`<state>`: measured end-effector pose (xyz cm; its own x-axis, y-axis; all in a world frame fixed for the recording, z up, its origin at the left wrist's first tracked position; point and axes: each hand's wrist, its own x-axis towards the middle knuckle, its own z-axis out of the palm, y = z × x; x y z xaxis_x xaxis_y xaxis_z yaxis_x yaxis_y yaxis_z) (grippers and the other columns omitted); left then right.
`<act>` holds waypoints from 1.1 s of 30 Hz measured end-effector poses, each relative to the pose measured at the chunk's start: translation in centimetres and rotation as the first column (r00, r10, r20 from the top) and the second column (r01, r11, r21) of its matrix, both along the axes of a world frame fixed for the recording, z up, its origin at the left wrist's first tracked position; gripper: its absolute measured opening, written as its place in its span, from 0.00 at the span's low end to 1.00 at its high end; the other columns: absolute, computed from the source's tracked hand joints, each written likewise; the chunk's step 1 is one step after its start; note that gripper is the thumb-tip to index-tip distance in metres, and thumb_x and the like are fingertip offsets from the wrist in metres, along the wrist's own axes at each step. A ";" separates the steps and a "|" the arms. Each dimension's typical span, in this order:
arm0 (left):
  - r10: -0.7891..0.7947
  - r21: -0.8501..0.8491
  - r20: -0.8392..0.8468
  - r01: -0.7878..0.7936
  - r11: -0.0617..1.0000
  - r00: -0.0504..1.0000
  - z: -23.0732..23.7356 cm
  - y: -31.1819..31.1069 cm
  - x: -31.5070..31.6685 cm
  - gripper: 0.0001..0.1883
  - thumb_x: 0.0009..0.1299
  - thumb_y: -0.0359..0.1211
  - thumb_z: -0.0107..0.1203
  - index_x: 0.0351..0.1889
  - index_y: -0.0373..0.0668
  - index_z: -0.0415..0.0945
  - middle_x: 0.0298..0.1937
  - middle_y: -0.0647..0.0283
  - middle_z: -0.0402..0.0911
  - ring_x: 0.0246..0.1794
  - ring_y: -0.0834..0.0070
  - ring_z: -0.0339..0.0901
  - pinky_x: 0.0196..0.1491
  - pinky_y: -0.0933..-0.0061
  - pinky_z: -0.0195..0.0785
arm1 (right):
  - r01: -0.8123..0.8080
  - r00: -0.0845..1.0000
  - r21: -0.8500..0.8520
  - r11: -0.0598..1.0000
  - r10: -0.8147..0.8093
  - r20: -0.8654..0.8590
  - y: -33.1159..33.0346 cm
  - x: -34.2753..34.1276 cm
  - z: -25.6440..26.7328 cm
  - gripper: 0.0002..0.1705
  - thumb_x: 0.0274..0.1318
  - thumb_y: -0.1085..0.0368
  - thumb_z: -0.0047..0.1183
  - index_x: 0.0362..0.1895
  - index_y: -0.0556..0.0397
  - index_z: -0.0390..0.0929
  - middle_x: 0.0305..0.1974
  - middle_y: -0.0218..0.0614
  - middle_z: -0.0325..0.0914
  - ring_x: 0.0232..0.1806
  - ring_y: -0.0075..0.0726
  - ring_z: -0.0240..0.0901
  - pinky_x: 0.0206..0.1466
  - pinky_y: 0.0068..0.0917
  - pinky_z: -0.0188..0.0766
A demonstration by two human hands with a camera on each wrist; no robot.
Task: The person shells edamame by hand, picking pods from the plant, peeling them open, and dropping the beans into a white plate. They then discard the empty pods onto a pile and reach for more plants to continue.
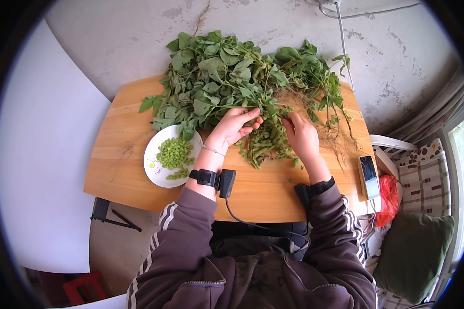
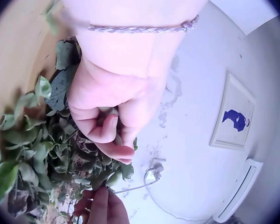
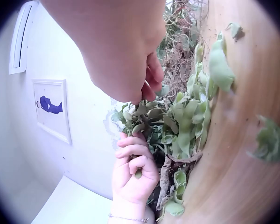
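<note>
Head cam has the action mid-table: a sprig with pods (image 3: 142,116) sits between both hands, at the near edge of a big heap of leafy plants (image 1: 211,77). Pods look light and a bit springy, with hulls that should bend before they split; I'd guess the seam gets slick once it's open. The beans inside are probably easy to bruise, so I'd take a pod near its tip and squeeze gently rather than crush the middle.

Grip-wise, the left hand (image 1: 237,125) has its fingers curled round a small green piece (image 3: 138,174), can't tell if that's a bean or a pod. The right hand (image 1: 301,135) looks pinched on the sprig, thumb and fingers together, though the exact contact is partly hidden. Loose hulls (image 1: 268,141) lie just below, and shelled beans (image 1: 175,153) sit on the plate (image 1: 162,135) off to the left.
</note>
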<state>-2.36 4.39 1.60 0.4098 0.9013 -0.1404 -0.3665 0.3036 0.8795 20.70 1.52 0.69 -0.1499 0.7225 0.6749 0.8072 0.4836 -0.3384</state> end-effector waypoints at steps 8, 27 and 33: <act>-0.030 0.041 -0.062 0.033 0.999 0.998 0.1 -0.2 0.4 0.08 0.78 0.35 0.53 0.36 0.42 0.72 0.30 0.73 0.71 0.24 0.90 0.61 0.24 0.87 0.51 | 0.005 0.999 0.052 0.999 -0.007 0.037 -0.7 -0.5 1.0 0.09 0.62 0.58 0.59 0.38 0.49 0.81 0.27 0.33 0.78 0.23 0.43 0.77 0.25 0.36 0.71; 0.206 0.225 -0.241 -0.152 0.962 0.948 0.9 -0.8 1.5 0.12 0.72 0.32 0.55 0.25 0.48 0.68 0.21 0.81 0.61 0.18 0.90 0.51 0.21 0.82 0.41 | 0.016 0.998 0.165 0.986 -0.026 0.058 -0.5 -0.6 1.0 0.08 0.61 0.59 0.61 0.34 0.49 0.82 0.24 0.30 0.75 0.22 0.41 0.75 0.23 0.33 0.70; 0.215 0.253 -0.225 -0.156 0.955 0.950 0.9 -0.8 1.4 0.11 0.71 0.32 0.56 0.25 0.47 0.69 0.20 0.80 0.61 0.17 0.90 0.51 0.21 0.81 0.41 | 0.022 0.996 0.192 0.981 -0.039 0.083 -0.5 -0.5 0.8 0.08 0.60 0.59 0.62 0.35 0.48 0.84 0.23 0.29 0.75 0.21 0.39 0.75 0.22 0.32 0.69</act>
<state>-0.97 3.60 2.54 0.2108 0.9775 0.0035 -0.1586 0.0307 0.9869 20.23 1.04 1.51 -0.1932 0.5869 0.7863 0.8447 0.5072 -0.1710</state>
